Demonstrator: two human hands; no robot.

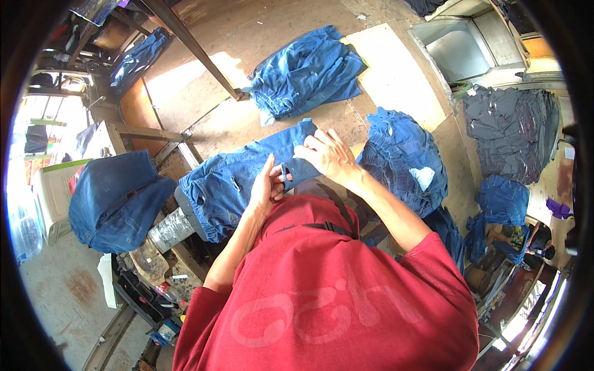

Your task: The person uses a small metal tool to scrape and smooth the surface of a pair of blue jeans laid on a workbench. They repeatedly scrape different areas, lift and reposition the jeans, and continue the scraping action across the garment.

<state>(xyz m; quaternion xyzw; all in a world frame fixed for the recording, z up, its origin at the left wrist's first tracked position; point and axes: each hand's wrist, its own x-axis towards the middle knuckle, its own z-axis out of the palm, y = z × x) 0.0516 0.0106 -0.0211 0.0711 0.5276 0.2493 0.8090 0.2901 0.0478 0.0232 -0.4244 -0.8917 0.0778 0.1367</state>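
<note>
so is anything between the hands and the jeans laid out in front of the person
Nothing visible. Both hands are already on the blue jeans spread across the work surface: the left hand grips the fabric near a small torn slit, and the right hand presses on the cloth just beside it. The other denim piles lie apart, farther away.

the jeans [247, 176] under the hands are mid-blue denim, faded paler along the seams. the folded jeans [306, 71] on the tabletop [396, 80] are the same blue; the tabletop is pale tan wood. the pile of trousers [510, 130] is dark grey. the person's shirt [328, 297] is red with a faint pinkish print.
</note>
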